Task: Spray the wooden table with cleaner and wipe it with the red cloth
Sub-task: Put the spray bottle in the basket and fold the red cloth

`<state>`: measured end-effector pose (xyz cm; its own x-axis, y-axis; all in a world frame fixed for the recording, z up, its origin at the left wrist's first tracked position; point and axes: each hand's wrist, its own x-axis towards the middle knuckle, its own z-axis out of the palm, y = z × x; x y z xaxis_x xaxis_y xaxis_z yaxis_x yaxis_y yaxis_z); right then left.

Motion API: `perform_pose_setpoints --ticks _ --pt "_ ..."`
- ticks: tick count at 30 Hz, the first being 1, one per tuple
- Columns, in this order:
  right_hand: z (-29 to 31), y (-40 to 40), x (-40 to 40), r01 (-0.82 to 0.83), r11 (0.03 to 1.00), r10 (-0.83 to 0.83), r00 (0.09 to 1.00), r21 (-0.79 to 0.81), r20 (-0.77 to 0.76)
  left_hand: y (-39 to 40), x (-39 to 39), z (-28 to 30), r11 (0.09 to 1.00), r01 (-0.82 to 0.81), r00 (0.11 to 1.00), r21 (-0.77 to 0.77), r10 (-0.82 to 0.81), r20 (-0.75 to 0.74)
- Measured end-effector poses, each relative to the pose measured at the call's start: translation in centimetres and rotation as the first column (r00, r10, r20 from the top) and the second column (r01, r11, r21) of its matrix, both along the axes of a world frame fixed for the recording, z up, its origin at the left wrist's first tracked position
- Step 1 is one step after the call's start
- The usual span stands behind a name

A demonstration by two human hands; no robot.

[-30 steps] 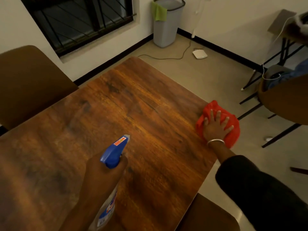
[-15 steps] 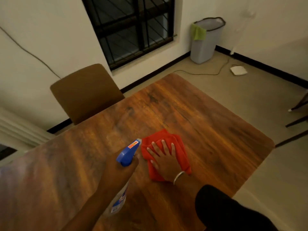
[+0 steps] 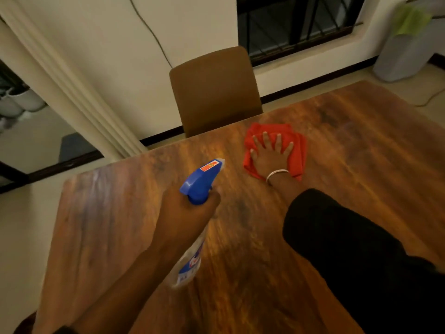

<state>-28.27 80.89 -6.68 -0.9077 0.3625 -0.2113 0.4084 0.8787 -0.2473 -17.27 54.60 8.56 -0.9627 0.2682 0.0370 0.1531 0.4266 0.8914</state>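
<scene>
Pressing the red cloth (image 3: 298,150) flat at the counter's (image 3: 361,169) twelve o'clock edge, the right hand (image 3: 271,156) kept fingers spread; at seven o'clock, the left hand's (image 3: 185,213) grip clamped the spray bottle (image 3: 201,182)

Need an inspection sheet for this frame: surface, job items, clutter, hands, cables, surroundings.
Surface: wooden table, pale streaks at its left corner.
Job's things: red cloth flat on the table; spray bottle held above it.
Clutter: nothing seen on the table.
Grippers: left hand grips the bottle; right hand presses the cloth, fingers spread.
Cables: cable on the wall; cord on the floor.
Surroundings: brown chair, barred window, grey bin, curtain.
</scene>
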Motion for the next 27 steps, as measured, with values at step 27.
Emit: perform_pose_setpoints --ticks 27 --pt "4.9 -34.9 11.9 0.235 0.231 -0.395 0.91 -0.944 0.13 -28.4 3.0 0.1 0.896 -0.444 0.895 -0.017 0.444 0.041"
